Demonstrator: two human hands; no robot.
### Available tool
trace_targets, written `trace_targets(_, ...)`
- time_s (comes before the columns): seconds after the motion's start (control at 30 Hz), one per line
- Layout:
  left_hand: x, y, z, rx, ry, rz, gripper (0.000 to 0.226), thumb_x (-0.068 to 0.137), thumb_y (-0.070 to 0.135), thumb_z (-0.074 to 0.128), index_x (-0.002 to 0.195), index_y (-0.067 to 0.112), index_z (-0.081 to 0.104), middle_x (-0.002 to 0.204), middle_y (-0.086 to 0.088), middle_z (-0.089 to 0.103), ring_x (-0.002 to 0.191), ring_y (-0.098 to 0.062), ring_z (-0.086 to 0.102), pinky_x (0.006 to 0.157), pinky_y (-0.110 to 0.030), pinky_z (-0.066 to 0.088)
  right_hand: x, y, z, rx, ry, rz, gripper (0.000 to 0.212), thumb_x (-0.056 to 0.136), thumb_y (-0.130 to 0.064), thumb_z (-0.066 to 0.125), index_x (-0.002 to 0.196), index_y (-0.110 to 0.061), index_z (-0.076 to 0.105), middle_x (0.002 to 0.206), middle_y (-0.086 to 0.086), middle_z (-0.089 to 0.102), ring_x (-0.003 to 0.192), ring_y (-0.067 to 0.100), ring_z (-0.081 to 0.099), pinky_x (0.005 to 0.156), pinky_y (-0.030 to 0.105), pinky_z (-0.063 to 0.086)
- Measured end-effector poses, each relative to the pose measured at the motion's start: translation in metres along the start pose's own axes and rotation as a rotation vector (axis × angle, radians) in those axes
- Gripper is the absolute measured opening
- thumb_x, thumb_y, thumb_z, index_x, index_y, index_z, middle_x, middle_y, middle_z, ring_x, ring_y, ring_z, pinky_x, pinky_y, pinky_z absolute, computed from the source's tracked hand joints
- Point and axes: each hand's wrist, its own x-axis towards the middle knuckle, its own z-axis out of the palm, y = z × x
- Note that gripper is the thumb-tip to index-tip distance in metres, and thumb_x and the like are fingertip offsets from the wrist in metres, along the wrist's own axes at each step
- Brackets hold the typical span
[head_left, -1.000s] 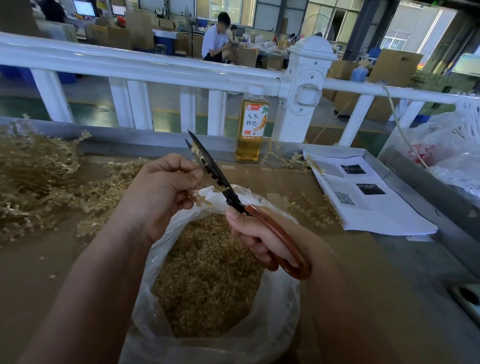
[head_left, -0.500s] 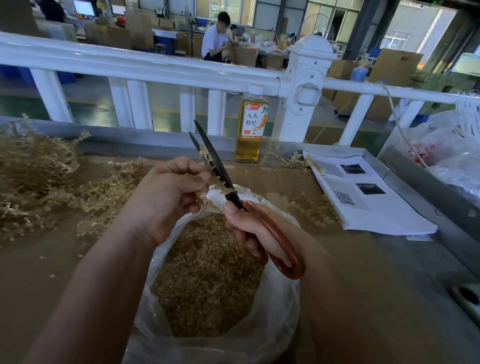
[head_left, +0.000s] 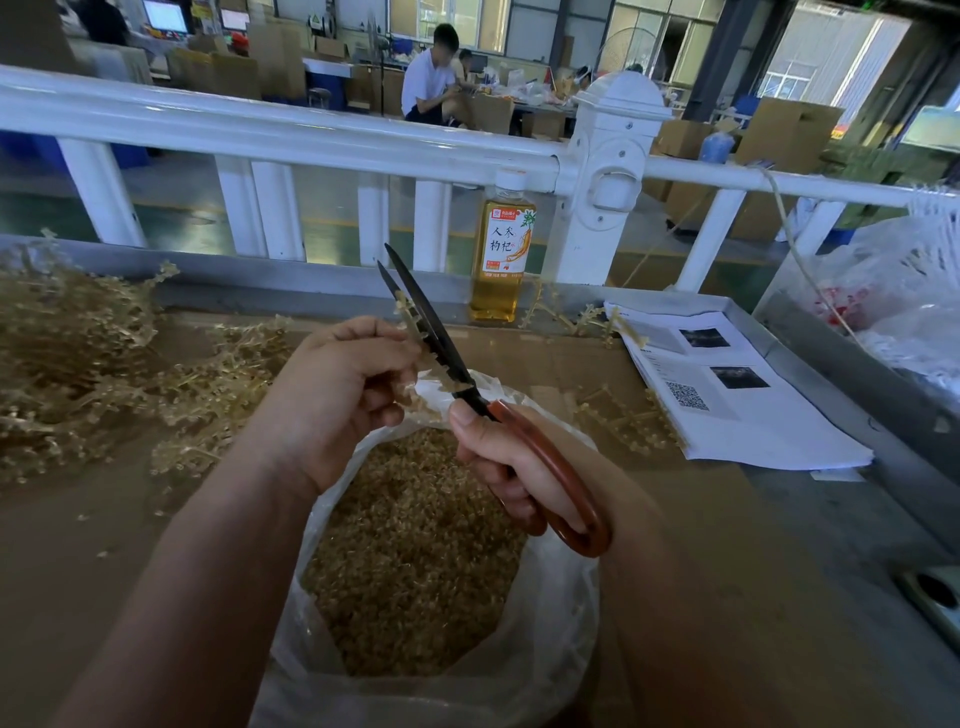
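Observation:
My right hand (head_left: 501, 457) grips the brown handles of black-bladed scissors (head_left: 431, 332), whose blades point up and away, slightly parted. My left hand (head_left: 340, 395) pinches a small tan plastic sprue strip (head_left: 410, 319) and holds it between the blades. Both hands are above an open clear plastic bag (head_left: 550, 639) filled with small tan cut pieces (head_left: 415, 556).
A heap of tan sprue branches (head_left: 78, 364) lies on the left of the brown worktop. A bottle of amber drink (head_left: 501, 249) stands by the white railing (head_left: 311, 140). Printed papers (head_left: 737, 395) and more sprues (head_left: 623, 415) lie at right; white plastic bags (head_left: 904, 301) far right.
The scissors and both hands rose slightly and the blades came closer together on the strip; the strip shifted up between the blades.

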Motion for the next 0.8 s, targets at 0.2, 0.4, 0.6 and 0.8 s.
trace_targets(0.2, -0.0005, -0.0029, 0.0026, 0.040, 0.034, 0.042, 0.029, 0.090, 0.011, 0.053, 0.062, 0.015, 0.058, 0.051, 0.001, 0.049, 0.036, -0.004, 0.038, 0.037, -0.013, 0.034, -0.0016, -0.0056, 0.0015, -0.028, 0.016, 0.006, 0.037, 0.070, -0.064, 0.039, 0.073, -0.028, 0.045, 0.055, -0.004, 0.037, 0.042, 0.007, 0.032, 0.044, 0.022, 0.031)
trace_targets(0.4, -0.0005, -0.0004, -0.0006, 0.105, 0.133, 0.081, 0.024, 0.084, 0.003, 0.057, 0.066, 0.018, 0.057, 0.046, 0.005, 0.051, 0.036, -0.003, 0.039, 0.033, -0.011, 0.027, 0.0005, -0.0086, 0.0021, -0.102, 0.010, 0.050, 0.032, 0.094, -0.049, 0.034, 0.070, -0.028, 0.039, 0.056, -0.001, 0.037, 0.042, 0.008, 0.034, 0.045, 0.023, 0.032)
trace_targets(0.6, -0.0024, 0.0018, 0.0020, 0.088, 0.134, 0.073, 0.020, 0.083, 0.000, 0.054, 0.068, 0.012, 0.057, 0.038, 0.003, 0.047, 0.032, -0.007, 0.033, 0.032, -0.010, 0.023, -0.0002, -0.0069, 0.0051, -0.141, 0.022, -0.007, 0.030, 0.091, -0.055, 0.033, 0.071, -0.034, 0.040, 0.060, -0.004, 0.042, 0.042, 0.004, 0.037, 0.048, 0.021, 0.033)
trace_targets(0.8, -0.0059, -0.0001, 0.0079, 0.117, 0.096, 0.087, 0.018, 0.083, -0.001, 0.054, 0.069, 0.010, 0.056, 0.038, 0.003, 0.046, 0.032, -0.005, 0.035, 0.032, -0.011, 0.023, 0.0011, -0.0047, 0.0045, -0.125, 0.040, -0.008, 0.028, 0.090, -0.055, 0.034, 0.073, -0.034, 0.042, 0.067, -0.002, 0.050, 0.046, 0.007, 0.041, 0.048, 0.021, 0.035)
